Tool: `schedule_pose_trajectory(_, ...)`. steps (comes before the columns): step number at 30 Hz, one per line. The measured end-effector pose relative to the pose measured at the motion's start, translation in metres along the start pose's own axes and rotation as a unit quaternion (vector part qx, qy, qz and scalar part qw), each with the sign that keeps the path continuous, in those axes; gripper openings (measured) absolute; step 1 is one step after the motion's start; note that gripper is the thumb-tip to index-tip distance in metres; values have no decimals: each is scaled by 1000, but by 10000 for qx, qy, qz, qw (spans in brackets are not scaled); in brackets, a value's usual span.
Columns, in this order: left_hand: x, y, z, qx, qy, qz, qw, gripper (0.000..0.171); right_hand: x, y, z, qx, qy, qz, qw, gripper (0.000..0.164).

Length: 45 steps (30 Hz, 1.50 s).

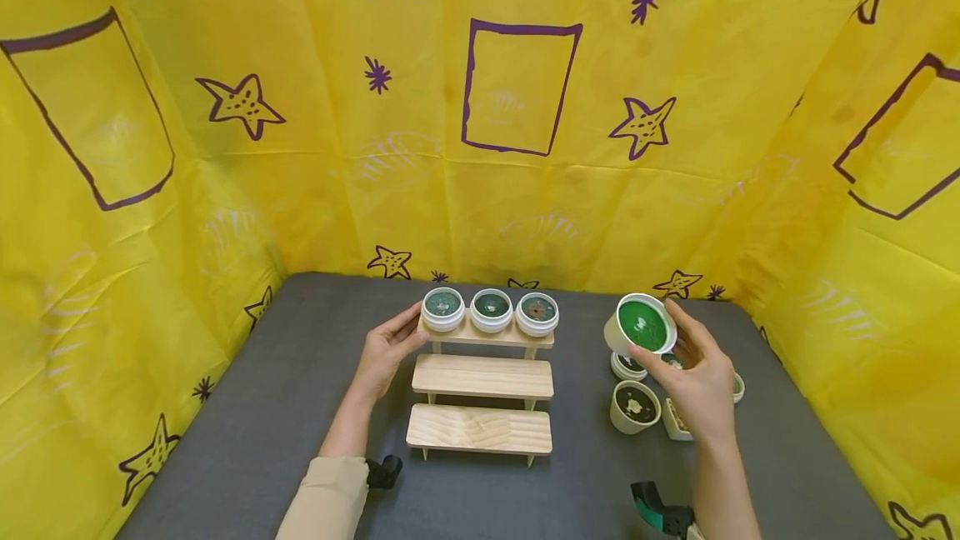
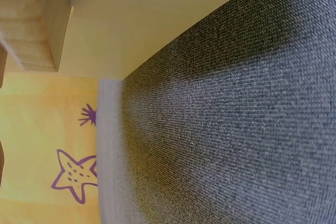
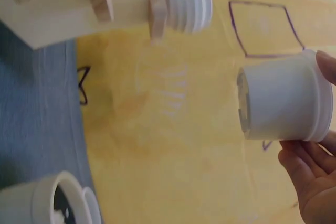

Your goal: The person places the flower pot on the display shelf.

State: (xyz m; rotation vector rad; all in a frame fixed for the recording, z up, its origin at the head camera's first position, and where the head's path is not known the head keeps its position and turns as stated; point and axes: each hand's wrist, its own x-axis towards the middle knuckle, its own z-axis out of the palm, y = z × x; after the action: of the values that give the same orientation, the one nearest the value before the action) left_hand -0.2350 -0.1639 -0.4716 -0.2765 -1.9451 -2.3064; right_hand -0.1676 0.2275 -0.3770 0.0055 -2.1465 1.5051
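Observation:
A three-step wooden display stand stands on the table. Three small white jars with dark, glassy tops line its highest step: left jar, middle jar, right jar. My left hand grips the left end of that step, beside the left jar, thumb in front and fingers behind. Held up by my right hand is a white cup with a bright green top, pinched at its rim between thumb and fingers. In the right wrist view the cup's plain side faces the camera.
Below the right hand several more containers stand on the grey table, among them a cup with a dark top and a squarish pot, partly hidden by the hand. Yellow patterned cloth walls the table at the back and sides.

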Motion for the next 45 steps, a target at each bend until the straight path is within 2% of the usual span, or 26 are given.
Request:
schedule_pose_trajectory(9,-1,3,0,62,5,-76,10000,58,-6,-19,26,304,-655,-688,9950,78)
schedule_pose_trajectory(17,0,3,1,36,6,-112,9999,58,-15,-33,52,620,-1318,-1367,9799,81)
schedule_pose_trajectory(21,1,3,1,17,6,-104,9999,58,-19,-37,66,759,-1582,-1575,9718,81)
schedule_pose_trajectory(30,0,5,1,-44,14,-107,9999,58,-28,-38,96,846,-2164,-1419,9622,80)
schedule_pose_trajectory(38,1,3,2,-93,-26,-131,9999,58,-36,-32,122,904,-2703,-858,9547,77)
schedule_pose_trajectory(45,1,4,2,-56,9,-91,9999,58,-46,-28,143,825,-2916,-787,9497,77)
